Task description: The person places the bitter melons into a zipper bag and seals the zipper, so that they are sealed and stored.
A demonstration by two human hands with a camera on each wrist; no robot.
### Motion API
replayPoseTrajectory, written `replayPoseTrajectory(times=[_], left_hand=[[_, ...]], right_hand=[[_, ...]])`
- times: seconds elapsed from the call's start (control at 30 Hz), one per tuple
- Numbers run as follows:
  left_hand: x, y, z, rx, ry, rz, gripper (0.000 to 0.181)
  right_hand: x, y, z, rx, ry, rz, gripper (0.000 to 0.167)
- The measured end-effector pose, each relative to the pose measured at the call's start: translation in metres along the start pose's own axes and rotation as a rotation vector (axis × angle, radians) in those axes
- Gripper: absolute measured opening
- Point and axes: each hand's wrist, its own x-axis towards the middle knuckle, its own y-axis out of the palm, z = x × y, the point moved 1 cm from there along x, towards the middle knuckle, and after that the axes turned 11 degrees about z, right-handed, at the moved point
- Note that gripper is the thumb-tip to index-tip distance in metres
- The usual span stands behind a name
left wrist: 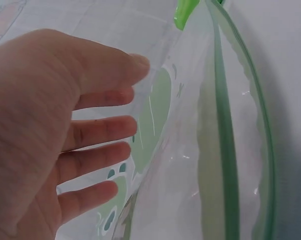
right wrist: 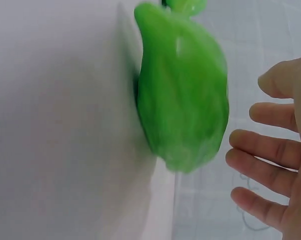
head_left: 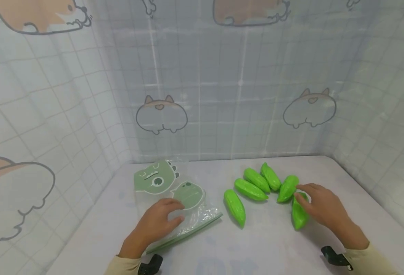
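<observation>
A clear zip bag (head_left: pixel 195 223) with green cartoon prints lies flat on the left of the table. Just over it is my left hand (head_left: pixel 158 221), fingers apart and holding nothing; its wrist view shows the hand (left wrist: pixel 65 120) beside the bag's green zip strip (left wrist: pixel 224 130). Several bright green vegetable-shaped pieces lie to the right of the bag, the nearest to it being one piece (head_left: pixel 234 208). My right hand (head_left: pixel 323 208) hovers at the rightmost piece (head_left: pixel 299 215), partly covering it. In the right wrist view, a gap separates the hand (right wrist: pixel 275 145) from the green piece (right wrist: pixel 183 95).
The pale table (head_left: pixel 263 248) is bounded by a tile-patterned curtain (head_left: pixel 222 114) at the back and on both sides, printed with cartoon dogs. Four-sided table edges meet the curtain behind the bag and the green pieces.
</observation>
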Motion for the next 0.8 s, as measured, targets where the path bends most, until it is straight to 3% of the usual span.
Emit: replayPoseTrajectory(times=[0.33,0.63,0.8], left_hand=[[-0.011,0.0,0.0,-0.041,-0.04,0.072,0.023],[-0.012,0.006,-0.002,-0.081,0.028,0.174,0.034],[-0.012,0.006,-0.003,-0.07,0.051,0.194,0.038]], right_hand=[[0.007,0.004,0.023,0.052,-0.062,-0.018,0.027],[0.005,0.016,0.04,0.102,-0.132,-0.05,0.022],[0.005,0.021,0.049,0.106,-0.149,-0.063,0.023]])
